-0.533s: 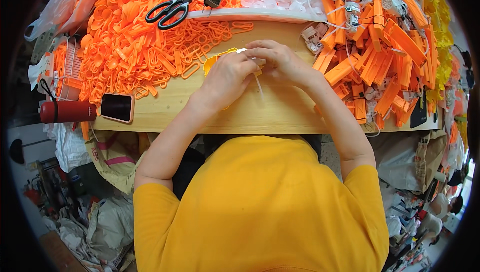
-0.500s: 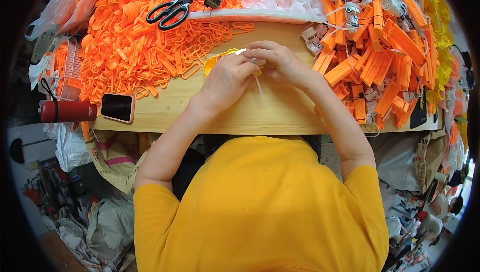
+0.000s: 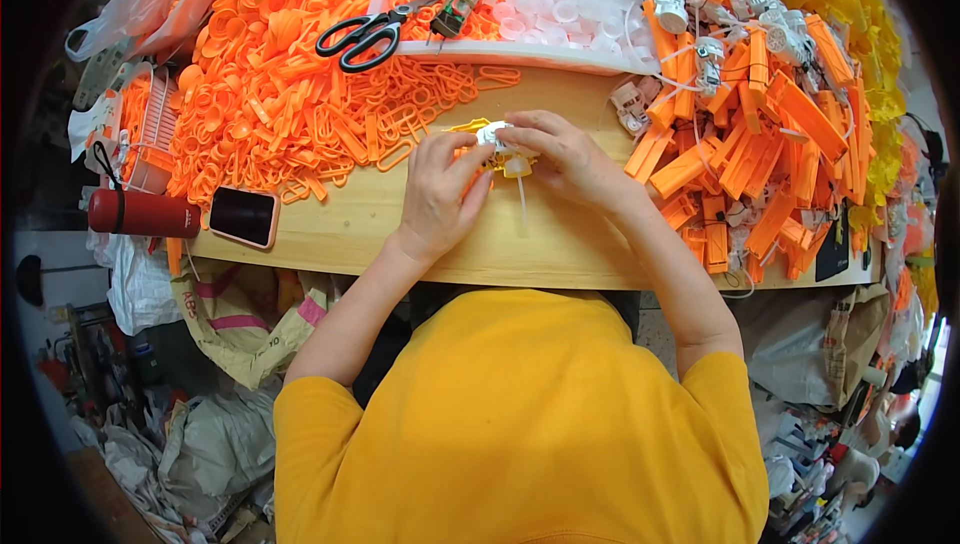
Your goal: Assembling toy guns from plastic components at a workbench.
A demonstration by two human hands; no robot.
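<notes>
Over the middle of the wooden table, my left hand (image 3: 438,189) and my right hand (image 3: 563,154) close from both sides on one small assembly. It has a white plastic mechanism (image 3: 492,135) set at a yellow plastic shell (image 3: 466,128), partly covered by my fingers. Below the mechanism, between my hands, a small pale yellow piece (image 3: 517,167) shows, and a thin whitish strip (image 3: 523,200) runs down from it. My left fingers grip the shell's left side and the mechanism. The right fingertips press on the mechanism's top and right side.
Orange clips and rings (image 3: 290,84) heap at left, with black scissors (image 3: 365,41) on them. A white tray (image 3: 530,54) holds translucent caps. Orange housings and white mechanisms (image 3: 750,114) pile at right. A phone (image 3: 243,217) and red flask (image 3: 140,214) lie at the left edge.
My hands have parted slightly, showing the white mechanism and pale yellow piece that were mostly hidden before. The whole view has shifted a little, with the table lower in the picture.
</notes>
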